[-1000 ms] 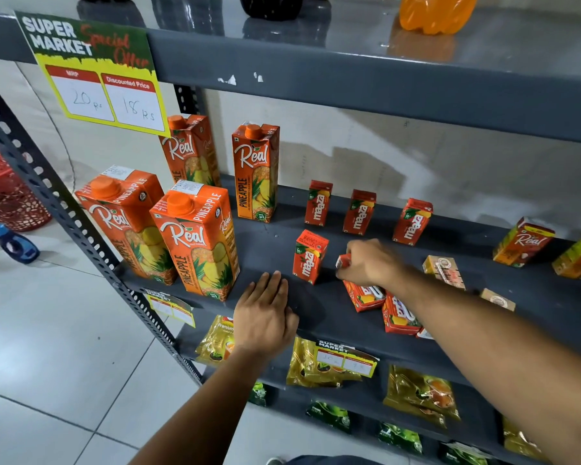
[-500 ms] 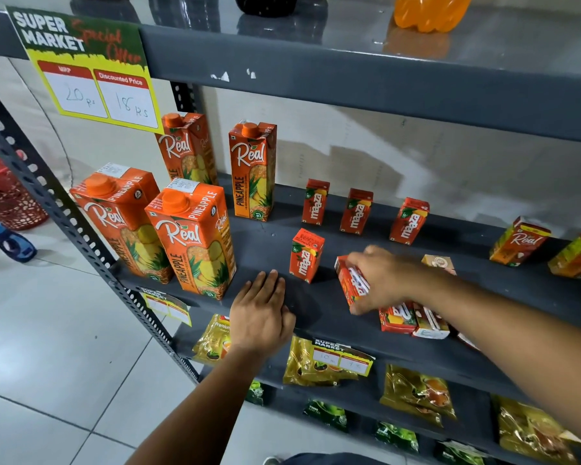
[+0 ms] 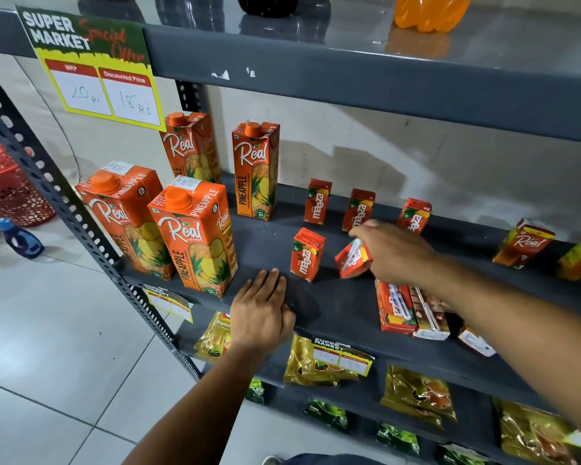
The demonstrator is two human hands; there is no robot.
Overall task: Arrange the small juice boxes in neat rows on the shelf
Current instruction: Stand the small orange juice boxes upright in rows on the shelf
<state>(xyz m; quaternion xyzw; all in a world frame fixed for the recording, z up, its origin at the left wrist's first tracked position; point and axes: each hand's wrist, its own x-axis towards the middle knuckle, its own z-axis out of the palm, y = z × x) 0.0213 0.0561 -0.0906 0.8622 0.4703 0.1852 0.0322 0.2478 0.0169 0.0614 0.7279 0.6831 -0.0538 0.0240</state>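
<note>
My right hand (image 3: 394,251) grips a small red Maaza juice box (image 3: 352,260), tilted, just right of an upright Maaza box (image 3: 306,255) in the front row on the dark grey shelf (image 3: 332,307). Three small Maaza boxes stand behind in a back row: one (image 3: 317,202), a second (image 3: 359,209) and a third (image 3: 413,216) partly hidden by my hand. Two small boxes lie flat near the shelf's front edge (image 3: 394,308), (image 3: 430,313). My left hand (image 3: 260,313) rests flat on the shelf's front edge, fingers together, holding nothing.
Tall Real pineapple cartons (image 3: 195,236) stand at the shelf's left. Small Real boxes (image 3: 522,243) sit far right. Another flat box (image 3: 475,342) lies under my right forearm. Gold packets (image 3: 319,362) fill the lower shelf. An orange bottle (image 3: 428,11) stands above. A red basket (image 3: 7,186) sits on the floor.
My right hand lifted a small Maaza box off the flat pile and carried it left and back, beside the upright front box. The left hand stayed put.
</note>
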